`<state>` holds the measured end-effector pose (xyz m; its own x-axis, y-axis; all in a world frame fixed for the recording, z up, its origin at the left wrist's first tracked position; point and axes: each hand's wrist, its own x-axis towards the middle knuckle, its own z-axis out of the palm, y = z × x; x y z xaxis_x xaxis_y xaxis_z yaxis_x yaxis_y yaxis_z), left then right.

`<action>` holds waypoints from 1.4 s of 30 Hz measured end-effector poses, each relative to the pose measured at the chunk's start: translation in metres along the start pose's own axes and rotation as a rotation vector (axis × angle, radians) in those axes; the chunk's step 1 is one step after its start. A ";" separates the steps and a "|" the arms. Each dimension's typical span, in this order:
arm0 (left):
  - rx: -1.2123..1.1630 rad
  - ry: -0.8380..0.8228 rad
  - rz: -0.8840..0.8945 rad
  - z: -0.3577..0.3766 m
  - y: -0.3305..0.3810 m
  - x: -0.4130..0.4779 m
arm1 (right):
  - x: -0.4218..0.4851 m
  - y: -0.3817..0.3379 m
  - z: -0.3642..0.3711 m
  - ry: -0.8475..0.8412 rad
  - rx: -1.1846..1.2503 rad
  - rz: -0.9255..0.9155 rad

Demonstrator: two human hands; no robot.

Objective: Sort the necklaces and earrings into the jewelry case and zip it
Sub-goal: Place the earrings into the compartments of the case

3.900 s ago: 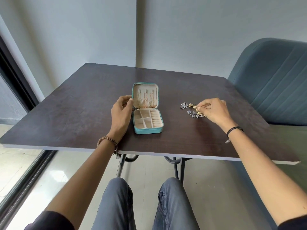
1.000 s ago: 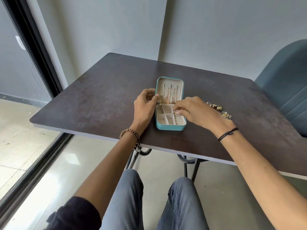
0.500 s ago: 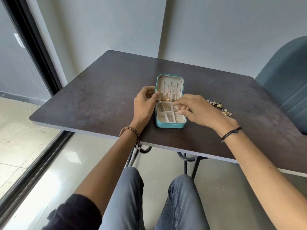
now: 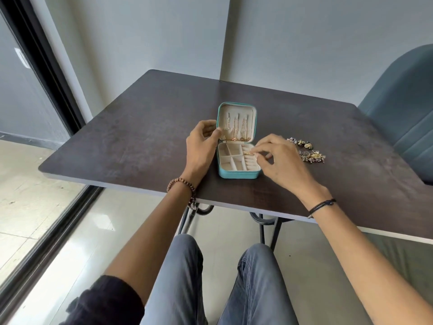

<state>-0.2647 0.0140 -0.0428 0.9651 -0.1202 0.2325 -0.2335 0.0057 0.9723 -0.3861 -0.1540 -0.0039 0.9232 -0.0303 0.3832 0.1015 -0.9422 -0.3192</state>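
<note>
Sitting on the dark table (image 4: 140,127), the blue-green case (image 4: 236,175) lies open. The left hand (image 4: 201,146) holds the case's left edge, fingers curled round it by the lid. The right hand (image 4: 278,160) reaches over the case's right side, fingertips pinched together. Necklaces (image 4: 235,127) hang inside the lid. A heap of earrings (image 4: 309,153) lies near the case, on its right. A tiny gold earring (image 4: 249,153) sits in that pinch, above the soft rolls in the case. This looks like the earring step. Next, the earring likely needs a gentle push between the rolls, then letting go.
</note>
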 end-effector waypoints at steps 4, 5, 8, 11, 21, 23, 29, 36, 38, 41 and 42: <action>0.008 -0.001 0.001 0.000 0.001 -0.001 | -0.006 0.001 0.004 0.015 -0.024 0.004; 0.009 -0.001 0.000 0.000 0.001 0.000 | -0.007 0.000 0.005 0.010 -0.041 -0.005; 0.008 0.000 -0.003 0.000 0.001 0.000 | -0.008 -0.002 0.008 -0.010 -0.090 -0.037; 0.000 0.000 -0.005 0.000 0.001 0.000 | -0.009 -0.002 0.009 0.013 -0.067 -0.026; 0.004 -0.016 -0.015 -0.001 -0.005 0.003 | -0.014 0.036 -0.021 0.192 0.031 0.150; 0.002 -0.017 -0.018 -0.001 -0.005 0.003 | -0.016 0.055 -0.032 0.187 -0.008 0.229; 0.014 -0.013 -0.022 -0.001 -0.004 0.004 | -0.023 0.098 -0.051 0.053 -0.174 0.382; 0.011 -0.011 -0.019 0.000 -0.002 0.001 | -0.027 0.116 -0.048 -0.057 -0.221 0.427; 0.020 -0.011 -0.014 0.000 -0.001 0.000 | -0.028 0.115 -0.048 -0.046 -0.215 0.441; 0.017 -0.013 -0.011 -0.001 0.000 0.000 | -0.027 0.114 -0.048 -0.024 -0.192 0.437; 0.017 -0.011 -0.010 -0.001 -0.001 0.001 | -0.027 0.114 -0.049 -0.018 -0.179 0.438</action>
<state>-0.2638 0.0149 -0.0432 0.9662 -0.1306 0.2222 -0.2256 -0.0122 0.9741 -0.4175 -0.2769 -0.0086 0.8714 -0.4331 0.2306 -0.3626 -0.8850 -0.2921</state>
